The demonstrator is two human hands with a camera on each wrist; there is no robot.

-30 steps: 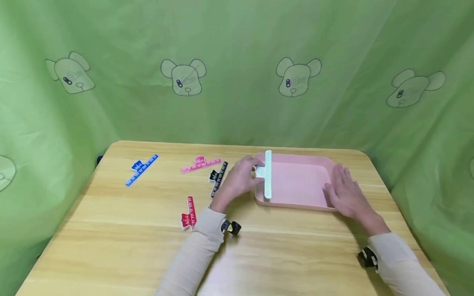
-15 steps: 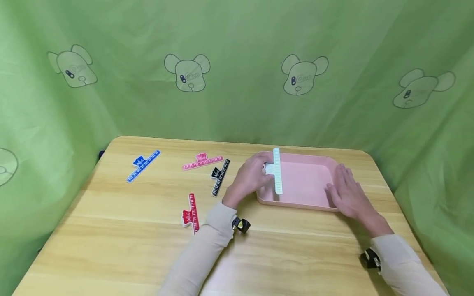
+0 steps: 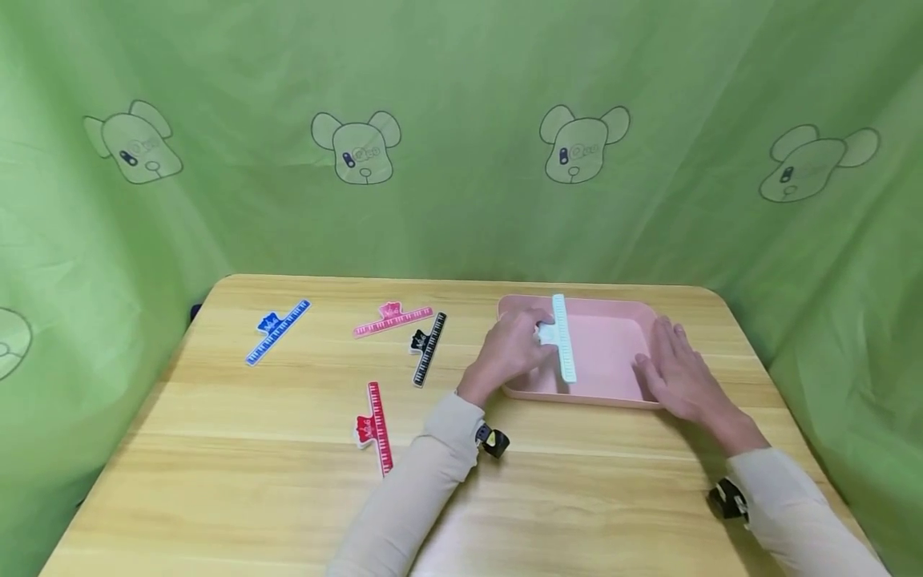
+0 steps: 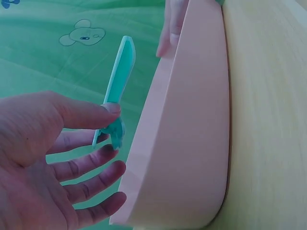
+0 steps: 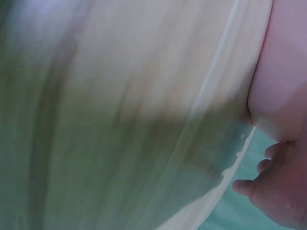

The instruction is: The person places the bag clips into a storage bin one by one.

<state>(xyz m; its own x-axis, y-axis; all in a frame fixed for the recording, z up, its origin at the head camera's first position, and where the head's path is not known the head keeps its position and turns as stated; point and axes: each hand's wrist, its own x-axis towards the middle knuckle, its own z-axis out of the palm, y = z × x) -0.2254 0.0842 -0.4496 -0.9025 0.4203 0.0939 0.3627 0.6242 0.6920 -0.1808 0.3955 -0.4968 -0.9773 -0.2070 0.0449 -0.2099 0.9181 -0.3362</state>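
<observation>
My left hand pinches a mint-green clip with a piano-key pattern by its grip tab, thumb on one side. In the head view the clip overlaps the left part of a pink tray. The left wrist view shows the clip raised beside the tray's wall, between thumb and forefinger, the other fingers loosely spread. At the tray's right end, my right hand rests against the wall with straight fingers. Only part of that hand appears in the right wrist view.
Left of the tray lie a black clip, a pink clip, a blue clip and a red clip. The left sleeve passes close to the red one. A green curtain hangs behind the wooden table.
My left hand has carried the mint-green clip rightward, from the tray's left edge to over its inside. The right hand stays at the tray's right end.
</observation>
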